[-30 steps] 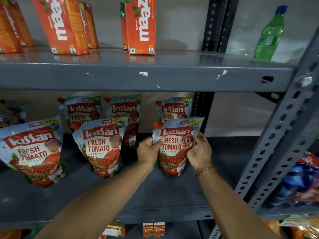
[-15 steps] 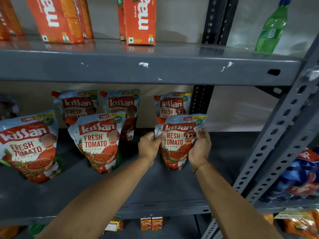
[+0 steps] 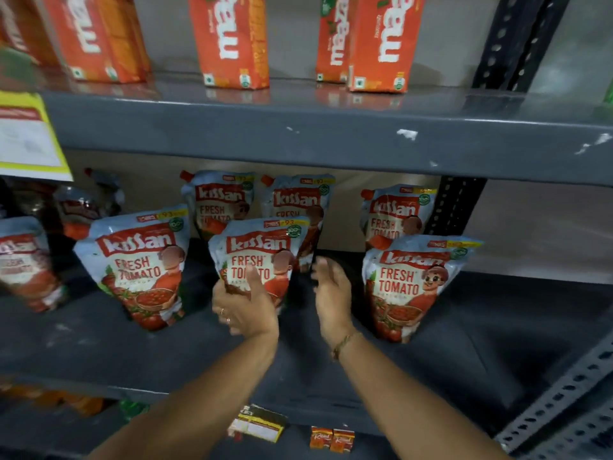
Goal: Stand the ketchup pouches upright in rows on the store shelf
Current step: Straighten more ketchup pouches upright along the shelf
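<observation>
While the left hand's [image 3: 243, 307] fingers [image 3: 255, 280] wrap the lower front of the middle Kissan ketchup pouch [image 3: 262, 257], gripping it upright on the grey shelf [image 3: 99, 353], the right hand [image 3: 331, 293] hangs open just right of it, holding nothing. Another front pouch [image 3: 411, 287] stands right, one [image 3: 142, 267] left, three more far behind. Maaza cartons [image 3: 232, 41] stand on the shelf above.

Dim lighting, motion blur, warped wide-angle edges

Grey metal shelf [image 3: 464, 343] — ketchup pouches [image 3: 142, 267] standing in two rows.
</observation>
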